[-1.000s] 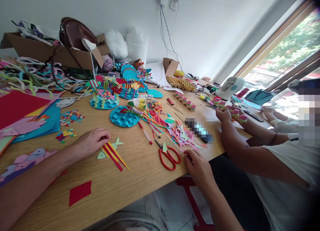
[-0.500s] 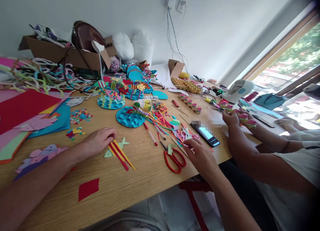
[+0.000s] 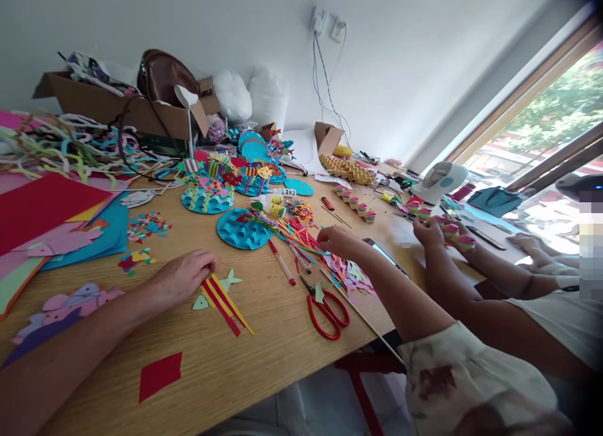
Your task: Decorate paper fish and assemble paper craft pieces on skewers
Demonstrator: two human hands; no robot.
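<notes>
My left hand (image 3: 195,269) is closed on several red and yellow paper strips (image 3: 227,301), which fan out over the table. Beside the strips, partly covered, lies a pale green paper fish (image 3: 200,301). My right hand (image 3: 342,241) is stretched out over the far end of a pile of coloured paper strips (image 3: 301,234); its fingers are slightly bent, and I see nothing in them. Below it are pink and white paper scraps (image 3: 353,274). Red-handled scissors (image 3: 325,313) lie nearer me, a green scrap (image 3: 319,293) on them. A red paper piece (image 3: 161,376) rests near the front edge.
Blue scalloped bases (image 3: 244,228), glue bottles (image 3: 268,200) and pens (image 3: 282,263) lie mid-table. A thin stick (image 3: 367,320) juts past the front edge. Coloured sheets (image 3: 42,203) are stacked at left. At right, a co-worker's hands (image 3: 428,232) hold a pink-and-green egg-carton strip (image 3: 452,232).
My right hand has moved forward and left, from beside the scissors to the strip pile, uncovering the stick and now overlapping the phone. My left hand still holds its strips.
</notes>
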